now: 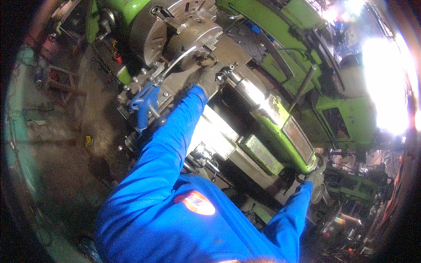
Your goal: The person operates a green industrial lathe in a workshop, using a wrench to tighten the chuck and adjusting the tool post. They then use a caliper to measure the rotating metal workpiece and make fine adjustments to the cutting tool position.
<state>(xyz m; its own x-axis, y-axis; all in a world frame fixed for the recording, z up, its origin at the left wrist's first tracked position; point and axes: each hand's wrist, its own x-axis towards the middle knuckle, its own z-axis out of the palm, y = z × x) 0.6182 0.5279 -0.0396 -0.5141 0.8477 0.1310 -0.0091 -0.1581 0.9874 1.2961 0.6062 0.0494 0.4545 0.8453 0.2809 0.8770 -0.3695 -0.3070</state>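
Observation:
I am at a green lathe, both hands in grey gloves. My left hand (pixel 209 77) reaches between the chuck (pixel 195 35) and the tailstock quill (pixel 245 87). Its fingers curl around something at the quill's end; what it is stays mostly hidden. To the right, my right hand (pixel 315 176) is closed on the handwheel (pixel 321 163) at the rear of the green tailstock (pixel 280 127). Beside my left forearm, a blue air gun (pixel 144 104) lies on the carriage (pixel 164 95), its pale nozzle pointing toward the chuck.
A lever with a dark ball knob (pixel 161 121) stands close to my left sleeve. Below the bed, a metal lever (pixel 213 170) sticks out near my chest. A metal handle (pixel 303 87) rises behind the tailstock. Bright light glares at the upper right.

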